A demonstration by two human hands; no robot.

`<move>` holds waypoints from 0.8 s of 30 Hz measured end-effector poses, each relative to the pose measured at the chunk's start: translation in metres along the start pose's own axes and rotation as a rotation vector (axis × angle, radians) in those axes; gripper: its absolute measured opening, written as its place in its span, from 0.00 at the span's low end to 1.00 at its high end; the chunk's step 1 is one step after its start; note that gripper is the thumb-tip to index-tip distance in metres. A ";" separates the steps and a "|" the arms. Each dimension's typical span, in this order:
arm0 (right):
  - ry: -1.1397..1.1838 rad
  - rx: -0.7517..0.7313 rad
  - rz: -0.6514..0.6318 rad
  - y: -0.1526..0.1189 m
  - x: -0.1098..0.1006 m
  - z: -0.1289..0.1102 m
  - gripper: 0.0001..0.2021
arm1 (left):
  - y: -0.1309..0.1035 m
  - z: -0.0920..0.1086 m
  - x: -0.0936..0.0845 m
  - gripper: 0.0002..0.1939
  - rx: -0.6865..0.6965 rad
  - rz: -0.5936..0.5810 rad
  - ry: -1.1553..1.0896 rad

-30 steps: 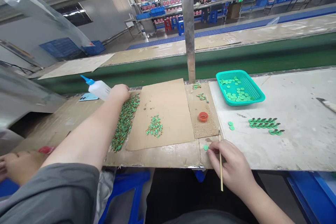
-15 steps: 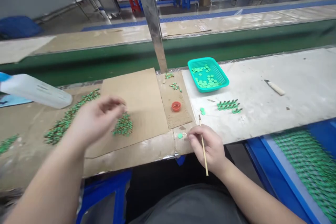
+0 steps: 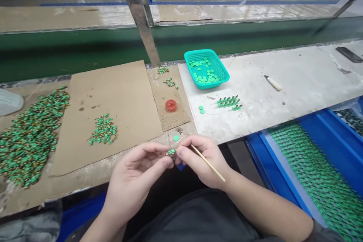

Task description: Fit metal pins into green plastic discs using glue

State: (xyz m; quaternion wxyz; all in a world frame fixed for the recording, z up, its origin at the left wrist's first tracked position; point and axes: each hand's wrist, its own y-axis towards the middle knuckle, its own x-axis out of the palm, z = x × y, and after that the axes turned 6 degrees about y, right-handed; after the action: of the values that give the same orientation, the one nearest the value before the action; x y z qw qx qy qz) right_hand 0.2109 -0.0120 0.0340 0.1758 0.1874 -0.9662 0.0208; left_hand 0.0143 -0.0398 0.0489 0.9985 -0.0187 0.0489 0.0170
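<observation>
Between thumb and fingers, my left hand (image 3: 141,170) pinches a small green and gold piece (image 3: 171,152) at the table's front edge. My right hand (image 3: 202,159) holds a thin wooden stick (image 3: 208,163), and its fingertips meet the same small piece. Just beyond them lies one green disc (image 3: 176,138). A small pile of green and gold pieces (image 3: 104,129) rests on the cardboard sheet (image 3: 127,94). Two green discs (image 3: 201,109) and rows of discs with pieces standing on them (image 3: 229,102) are on the white surface.
A red cap (image 3: 171,105) sits beyond my hands. The teal basket (image 3: 224,79) holds green discs. A large heap of pieces (image 3: 34,132) is at left, near a white bottle (image 3: 10,102). A knife (image 3: 273,83) lies at right, and a blue tray (image 3: 279,166) stands below. A metal post (image 3: 141,22) rises behind.
My left hand has come from the small pile to my right hand and now holds a small piece. The camera view has shifted right and down.
</observation>
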 end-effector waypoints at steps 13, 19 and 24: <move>-0.657 -0.287 -0.106 0.001 -0.048 0.003 0.31 | 0.006 -0.026 -0.008 0.08 0.067 0.345 0.340; -0.679 -0.439 -0.086 0.024 -0.063 -0.011 0.18 | 0.029 -0.032 -0.010 0.07 0.114 0.140 0.521; -0.548 -0.532 0.026 0.037 -0.057 -0.001 0.13 | 0.029 -0.041 -0.006 0.03 0.230 0.098 0.647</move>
State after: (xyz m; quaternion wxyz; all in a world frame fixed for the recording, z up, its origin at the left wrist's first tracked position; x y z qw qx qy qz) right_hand 0.2469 0.0423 0.0158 -0.0469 0.1216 -0.9512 -0.2796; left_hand 0.0030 -0.0129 0.0079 0.9248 0.0920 0.3655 0.0527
